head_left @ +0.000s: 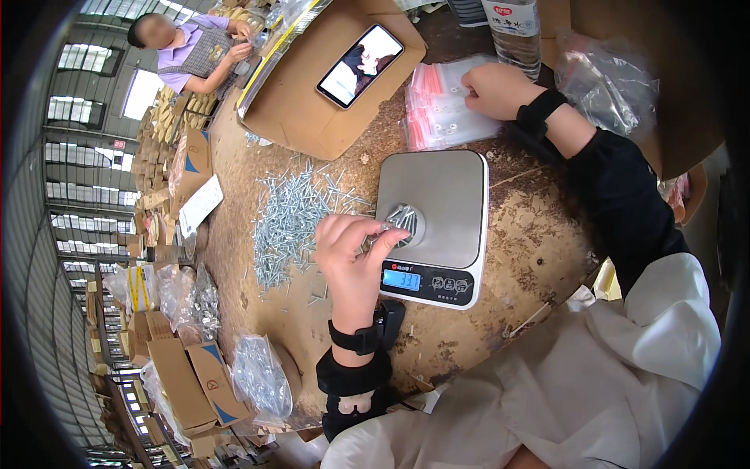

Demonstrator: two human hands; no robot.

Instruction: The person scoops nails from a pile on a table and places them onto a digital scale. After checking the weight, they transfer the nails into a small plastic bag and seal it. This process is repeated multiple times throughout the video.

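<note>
A white kitchen scale [461,187] with a steel top and a lit display stands on the worn table. On its plate sits a small round cup [419,227] with silvery screws in it. My left hand [351,250] is closed at the cup's left side, thumb and fingers pinched round some screws [369,241]. To its left spreads a loose heap of screws [289,223]. My right hand [504,92] lies beyond the scale with curled fingers on a stack of clear zip bags [445,129] with red strips; its fingertips are at a bag's edge.
A phone [361,66] leans in an open cardboard box [312,129] at the back. A water bottle [514,39] and crumpled clear bags [609,90] stand back right. At left are cartons [183,375] and a filled plastic bag [262,379]. Another person [191,51] works far left.
</note>
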